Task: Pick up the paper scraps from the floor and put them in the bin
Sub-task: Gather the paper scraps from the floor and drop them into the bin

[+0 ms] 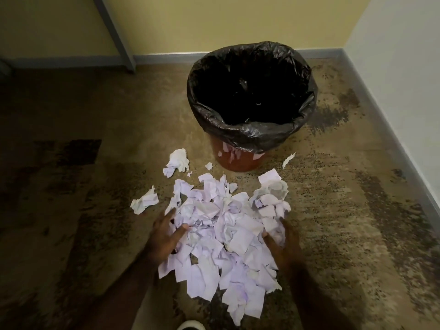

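Both bare hands are pressing in on a large loose heap of torn white paper scraps (221, 236) lying on the mottled brown floor (95, 186). The left hand (164, 236) is sitting against the heap's left flank with fingers spread and its thumb resting on top of the scraps; the right hand (283, 244) is cupping the opposite flank, fingers curled around a bunch of crumpled pieces at the edge. Neither hand is clenched tight: both are curving partly round the pile, gathering it between them, and nothing is being lifted clear of the floor. The heap is filling the whole gap between the two palms and spilling back toward the person's wrists. Beyond the fingertips, well apart from the grip, a round orange plastic bin (240, 160) lined with a crinkled black bag (252, 132) is standing upright, its mouth open and dark inside. Just outside the left hand a small crumpled white wad (144, 201) is lying alone, and farther ahead of that hand, nearer the bin, another crumpled white ball (177, 161) is resting on the floor. Ahead of the right hand, beside the bin's base, a thin torn white strip (288, 160) is lying by itself.
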A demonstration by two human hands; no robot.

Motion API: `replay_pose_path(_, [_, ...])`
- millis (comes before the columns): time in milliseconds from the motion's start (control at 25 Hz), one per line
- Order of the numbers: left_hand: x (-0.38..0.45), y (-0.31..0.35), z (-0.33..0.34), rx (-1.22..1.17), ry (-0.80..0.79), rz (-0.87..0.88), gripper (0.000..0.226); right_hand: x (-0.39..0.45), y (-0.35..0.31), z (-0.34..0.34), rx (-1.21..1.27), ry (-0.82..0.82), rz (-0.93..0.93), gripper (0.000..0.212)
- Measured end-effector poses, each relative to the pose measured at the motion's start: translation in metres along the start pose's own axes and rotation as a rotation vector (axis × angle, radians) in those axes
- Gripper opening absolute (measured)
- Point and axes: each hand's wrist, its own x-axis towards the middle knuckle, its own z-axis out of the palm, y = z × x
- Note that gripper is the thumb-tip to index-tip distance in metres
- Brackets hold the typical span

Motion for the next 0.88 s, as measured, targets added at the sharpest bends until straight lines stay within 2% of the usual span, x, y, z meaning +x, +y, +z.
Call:
replay_pose_path(80, [-0.008,0.013,0.016,-0.008,-0.049,0.029,0.086,-0.004,-0.001,0.008,-0.051,-0.015,-0.017,0.078])
replay_pose_path(400, [-0.019,0.034,0.045,-0.077,-0.101,0.121,0.067,-0.020,-0.017,0.026,-0.034,-0.131,-0.042,0.069])
replay_pose_path(520, [-0.023,0.037,0.054,-0.138,-0.180,0.109,0.070,-0.021,-0.025,0.035,0.028,-0.154,-0.041,0.064])
replay_pose_path(720, [-0.036,0.058,0.075,-0.414,-0.312,0.050,0.071,-0.033,-0.049,0.049,0.223,-0.260,-0.023,0.054])
replay_pose_path(880, [-0.039,0.067,0.086,-0.632,-0.332,0.036,0.060,-0.034,-0.063,0.056,0.374,-0.291,0.034,0.045])
